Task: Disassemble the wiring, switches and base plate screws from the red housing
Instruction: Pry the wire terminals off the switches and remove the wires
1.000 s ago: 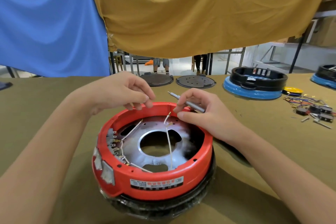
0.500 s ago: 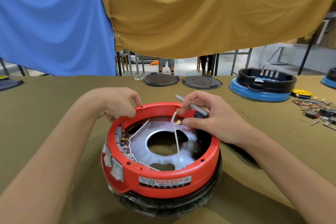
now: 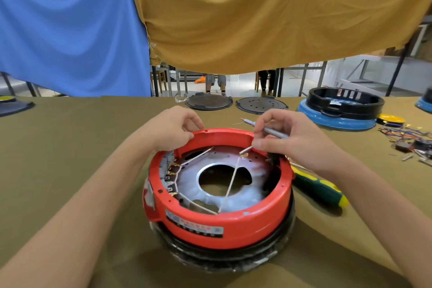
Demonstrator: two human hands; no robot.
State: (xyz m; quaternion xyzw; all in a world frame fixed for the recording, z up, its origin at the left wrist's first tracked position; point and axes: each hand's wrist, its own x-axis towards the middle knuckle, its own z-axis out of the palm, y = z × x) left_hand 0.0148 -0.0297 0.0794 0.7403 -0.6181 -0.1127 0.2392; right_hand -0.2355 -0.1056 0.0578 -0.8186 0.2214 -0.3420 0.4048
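A round red plastic housing (image 3: 224, 222) is set upside down on a black ring base (image 3: 222, 257) in the middle of the olive-green cloth counter (image 3: 70, 147), close to the person. A shiny metal plate with a big hole (image 3: 224, 179) is seen inside it. Thin white wires (image 3: 230, 182) are stretched over the plate, and small switch parts (image 3: 169, 172) are lined up inside the left wall.

The left hand (image 3: 171, 127) is curled over the far left rim of the housing, and its fingertips are pressed on the rim. The end of one white wire is pinched by the right hand (image 3: 292, 137) at the far right rim. A thin grey metal tool (image 3: 266, 130) is also held in that hand, with its tip pointed away.

A green and yellow screwdriver (image 3: 320, 188) is laid on the counter just beside the housing, on the right.

Farther back, two dark round lids (image 3: 233, 103) are laid flat. A black ring on a blue base (image 3: 339, 111) is set to the right, and a heap of coloured wires and small parts (image 3: 409, 140) is seen near the right edge.

A blue cloth (image 3: 70, 25) and a mustard-yellow cloth (image 3: 257, 11) are hung behind the counter.
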